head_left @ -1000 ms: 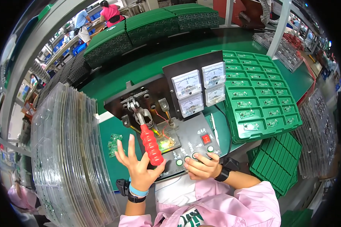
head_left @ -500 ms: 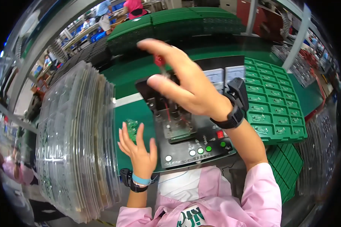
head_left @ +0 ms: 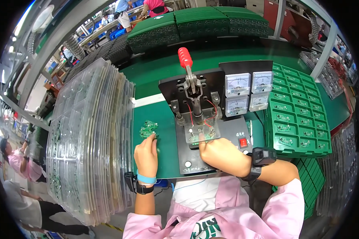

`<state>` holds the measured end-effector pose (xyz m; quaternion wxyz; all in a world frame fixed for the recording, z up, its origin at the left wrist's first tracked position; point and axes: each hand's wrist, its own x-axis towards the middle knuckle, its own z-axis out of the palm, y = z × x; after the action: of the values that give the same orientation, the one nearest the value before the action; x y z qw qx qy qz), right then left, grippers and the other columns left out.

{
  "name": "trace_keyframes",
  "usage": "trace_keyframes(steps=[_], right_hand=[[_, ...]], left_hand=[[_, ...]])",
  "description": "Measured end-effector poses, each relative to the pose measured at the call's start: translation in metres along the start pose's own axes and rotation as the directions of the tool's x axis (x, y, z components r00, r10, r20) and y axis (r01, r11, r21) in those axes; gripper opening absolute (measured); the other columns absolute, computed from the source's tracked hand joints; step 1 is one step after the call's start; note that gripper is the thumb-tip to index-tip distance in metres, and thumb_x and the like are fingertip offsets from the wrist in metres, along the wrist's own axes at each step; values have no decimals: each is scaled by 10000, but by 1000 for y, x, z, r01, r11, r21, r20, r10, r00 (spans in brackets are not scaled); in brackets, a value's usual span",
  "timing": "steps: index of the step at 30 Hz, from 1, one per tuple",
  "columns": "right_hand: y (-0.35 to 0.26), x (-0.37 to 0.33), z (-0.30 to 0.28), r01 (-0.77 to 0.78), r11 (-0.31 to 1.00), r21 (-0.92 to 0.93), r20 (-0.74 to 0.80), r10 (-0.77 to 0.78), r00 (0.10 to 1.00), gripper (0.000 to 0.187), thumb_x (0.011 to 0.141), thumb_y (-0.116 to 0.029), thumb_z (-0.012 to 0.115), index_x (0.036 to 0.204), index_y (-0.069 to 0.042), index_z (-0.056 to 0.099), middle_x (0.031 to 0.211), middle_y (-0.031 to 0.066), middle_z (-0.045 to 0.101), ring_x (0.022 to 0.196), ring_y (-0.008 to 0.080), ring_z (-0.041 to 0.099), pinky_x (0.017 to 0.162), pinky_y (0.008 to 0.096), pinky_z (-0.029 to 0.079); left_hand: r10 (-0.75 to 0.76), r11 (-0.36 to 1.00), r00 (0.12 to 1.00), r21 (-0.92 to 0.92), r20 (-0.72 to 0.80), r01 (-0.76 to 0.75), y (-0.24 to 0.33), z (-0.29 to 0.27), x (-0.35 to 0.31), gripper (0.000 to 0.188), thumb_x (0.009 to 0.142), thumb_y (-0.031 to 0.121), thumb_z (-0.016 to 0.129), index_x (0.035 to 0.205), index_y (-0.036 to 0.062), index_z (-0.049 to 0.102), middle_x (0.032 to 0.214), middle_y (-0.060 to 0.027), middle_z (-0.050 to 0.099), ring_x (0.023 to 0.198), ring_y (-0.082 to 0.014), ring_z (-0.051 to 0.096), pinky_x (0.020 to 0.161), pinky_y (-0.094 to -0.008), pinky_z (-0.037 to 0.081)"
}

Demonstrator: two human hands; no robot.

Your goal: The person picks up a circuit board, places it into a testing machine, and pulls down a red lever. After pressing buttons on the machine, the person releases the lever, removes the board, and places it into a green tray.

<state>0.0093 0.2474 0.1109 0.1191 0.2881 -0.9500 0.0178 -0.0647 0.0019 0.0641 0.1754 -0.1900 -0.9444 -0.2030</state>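
The fingers of my left hand [head_left: 146, 156] are pinched together at the near edge of a small pile of green circuit boards [head_left: 148, 126], apparently on one board. My right hand [head_left: 221, 156] reaches into the front of a black test fixture [head_left: 187, 153], its fingertips at a clear plate [head_left: 191, 133] where green board shows beneath. Most of the right fingers are hidden behind the hand. Above the plate rises a toggle clamp [head_left: 193, 85] with its red handle [head_left: 184, 57] standing up. Red wires run down to the plate.
Four-dial meters [head_left: 238, 84] stand behind the fixture, beside a red switch [head_left: 243, 142]. Stacked clear trays [head_left: 87, 143] tower at left. A green tray [head_left: 299, 149] of boards lies right; green tray stacks [head_left: 199, 26] line the back. Other people [head_left: 24, 163] are farther left.
My right hand has left the red handle and come down to the front of the fixture. The left hand's spread fingers have closed at the boards. My view has shifted slightly.
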Motion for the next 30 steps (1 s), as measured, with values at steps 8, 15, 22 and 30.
trace_keyframes(steps=[8, 15, 22, 30], right_hand=[[11, -18, -7, 4, 1000, 23, -147, -1, 989, 273, 719, -59, 605, 964, 63, 597, 594, 76, 535, 471, 215, 581, 424, 326, 460], [139, -84, -67, -309, 944, 114, -643, 308, 701, 152, 697, 30, 649, 822, -54, 668, 734, 71, 523, 624, 193, 534, 540, 287, 448], [371, -262, -30, -912, 402, -82, -630, 688, 360, 192, 811, -88, 593, 964, 7, 661, 975, 222, 633, 939, 401, 602, 842, 443, 486], [387, -270, 9, -989, 150, 2, -269, 952, 144, 466, 947, -485, 440, 1181, -117, 606, 1371, 105, 499, 1284, 340, 436, 964, 721, 240]], left_hand=[[42, 825, 998, -562, -43, -59, 55, -18, -9, 247, 850, -34, 557, 1087, -5, 617, 960, -158, 593, 781, -261, 601, 755, -338, 481], [162, 870, 987, -476, 22, -133, 83, -32, -36, 313, 770, -117, 580, 1066, -29, 634, 951, -145, 589, 851, -256, 588, 774, -325, 489], [547, 756, 819, -316, -176, -573, 97, -2, -5, 343, 710, -87, 589, 1045, -47, 651, 949, -170, 656, 900, -312, 650, 779, -372, 530], [535, 837, 845, -138, 7, -529, 98, 13, -4, 388, 737, -11, 581, 1122, -30, 629, 1142, -184, 635, 1089, -299, 615, 909, -385, 494]])
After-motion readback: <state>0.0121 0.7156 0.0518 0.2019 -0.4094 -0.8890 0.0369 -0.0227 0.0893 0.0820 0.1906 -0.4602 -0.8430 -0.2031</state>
